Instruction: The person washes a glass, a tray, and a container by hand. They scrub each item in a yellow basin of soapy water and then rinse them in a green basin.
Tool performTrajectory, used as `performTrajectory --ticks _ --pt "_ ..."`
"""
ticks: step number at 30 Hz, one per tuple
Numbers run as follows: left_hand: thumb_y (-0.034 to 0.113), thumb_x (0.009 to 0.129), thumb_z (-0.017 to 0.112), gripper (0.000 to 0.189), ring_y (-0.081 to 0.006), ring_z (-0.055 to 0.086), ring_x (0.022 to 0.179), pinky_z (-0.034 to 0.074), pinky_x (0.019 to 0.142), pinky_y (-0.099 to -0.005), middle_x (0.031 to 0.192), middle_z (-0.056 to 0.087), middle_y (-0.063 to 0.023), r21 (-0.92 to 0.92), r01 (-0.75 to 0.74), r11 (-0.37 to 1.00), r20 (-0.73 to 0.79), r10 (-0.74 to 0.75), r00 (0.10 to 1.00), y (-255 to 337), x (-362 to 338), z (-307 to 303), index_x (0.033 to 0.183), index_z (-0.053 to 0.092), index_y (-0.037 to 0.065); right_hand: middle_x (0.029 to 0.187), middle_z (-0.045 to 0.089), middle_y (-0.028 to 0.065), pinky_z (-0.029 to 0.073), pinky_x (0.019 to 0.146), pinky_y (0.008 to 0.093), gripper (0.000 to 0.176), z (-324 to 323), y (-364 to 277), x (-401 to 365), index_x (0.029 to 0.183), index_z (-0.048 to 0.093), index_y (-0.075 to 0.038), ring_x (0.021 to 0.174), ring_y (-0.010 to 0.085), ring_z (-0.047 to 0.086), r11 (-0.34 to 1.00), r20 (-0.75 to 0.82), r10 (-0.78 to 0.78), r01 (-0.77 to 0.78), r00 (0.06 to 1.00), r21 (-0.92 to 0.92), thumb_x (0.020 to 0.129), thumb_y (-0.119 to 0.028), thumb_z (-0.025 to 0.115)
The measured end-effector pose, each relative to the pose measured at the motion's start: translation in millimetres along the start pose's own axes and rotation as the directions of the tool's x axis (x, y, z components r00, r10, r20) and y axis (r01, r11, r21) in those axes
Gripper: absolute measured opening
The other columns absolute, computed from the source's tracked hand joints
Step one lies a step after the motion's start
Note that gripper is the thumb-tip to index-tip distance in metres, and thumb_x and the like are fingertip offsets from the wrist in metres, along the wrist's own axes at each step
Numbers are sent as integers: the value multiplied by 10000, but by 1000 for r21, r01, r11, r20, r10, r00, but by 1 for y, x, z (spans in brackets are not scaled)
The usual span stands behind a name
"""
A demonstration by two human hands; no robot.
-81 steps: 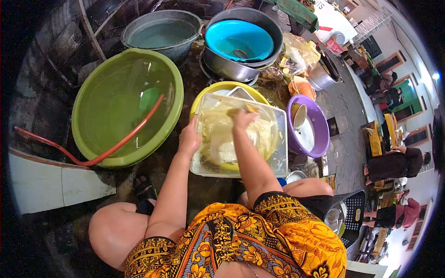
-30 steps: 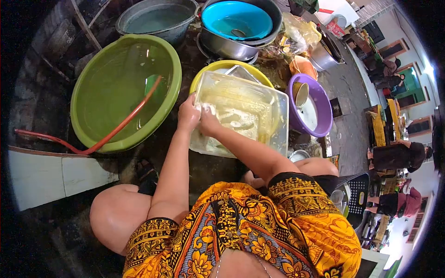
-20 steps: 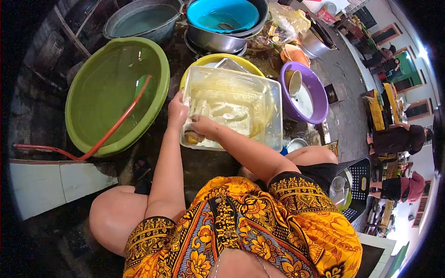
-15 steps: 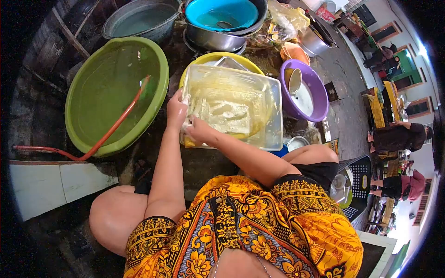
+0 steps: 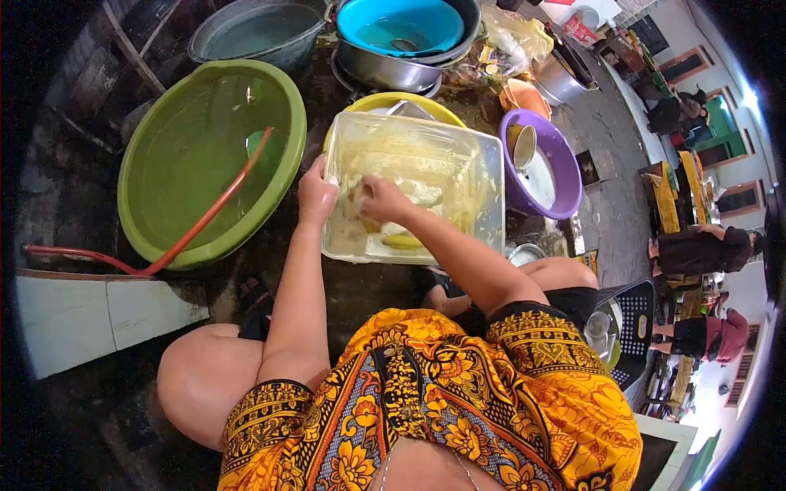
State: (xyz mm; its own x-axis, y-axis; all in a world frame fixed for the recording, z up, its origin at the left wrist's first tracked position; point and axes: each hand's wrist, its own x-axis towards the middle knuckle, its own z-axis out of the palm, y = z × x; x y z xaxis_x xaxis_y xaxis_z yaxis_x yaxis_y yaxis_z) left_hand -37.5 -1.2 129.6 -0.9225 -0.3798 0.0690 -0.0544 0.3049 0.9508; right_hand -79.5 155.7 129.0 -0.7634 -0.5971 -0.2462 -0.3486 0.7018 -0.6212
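A clear rectangular plastic container (image 5: 483, 233) is tilted toward me in front of my knees, with soapy suds on its inside. My left hand (image 5: 317, 195) has its fingers closed round the container's left rim. Inside, my right hand (image 5: 381, 200) presses against the bottom near the left, its fingers curled. Whatever lies under those fingers is blurred and hidden. Behind the container, a yellow basin (image 5: 442, 112) shows in part, with another clear piece of plastic in it.
Left stands a green tub (image 5: 131, 184) of water with a red hose (image 5: 205, 214) over its rim. A purple basin (image 5: 565, 180) holding a cup (image 5: 525, 147) is at right. A blue basin (image 5: 393, 24) sits at the back. Several people are in the far right background.
My right hand has moved from the container's left edge, beside my left hand, to its inside bottom. My left hand still grips the rim.
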Motion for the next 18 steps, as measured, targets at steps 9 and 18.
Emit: performTrajectory --ticks 9,18 --pt "5 724 489 447 -320 590 982 444 842 -343 1039 617 -191 -15 -36 999 -24 36 999 -18 4 2 1163 545 60 1162 476 290 424 879 452 623 50 -5 -12 1289 336 -39 1008 414 532 952 389 -132 226 912 -206 738 -203 578" --pt "34 747 498 402 -356 576 966 451 820 -391 1015 613 -206 40 -72 997 -43 74 996 -9 -2 -1 1146 549 52 1426 303 26 205 1050 538 584 -29 81 -13 1351 341 -231 1335 321 225 855 -24 -45 26 999 -518 807 -159 541"
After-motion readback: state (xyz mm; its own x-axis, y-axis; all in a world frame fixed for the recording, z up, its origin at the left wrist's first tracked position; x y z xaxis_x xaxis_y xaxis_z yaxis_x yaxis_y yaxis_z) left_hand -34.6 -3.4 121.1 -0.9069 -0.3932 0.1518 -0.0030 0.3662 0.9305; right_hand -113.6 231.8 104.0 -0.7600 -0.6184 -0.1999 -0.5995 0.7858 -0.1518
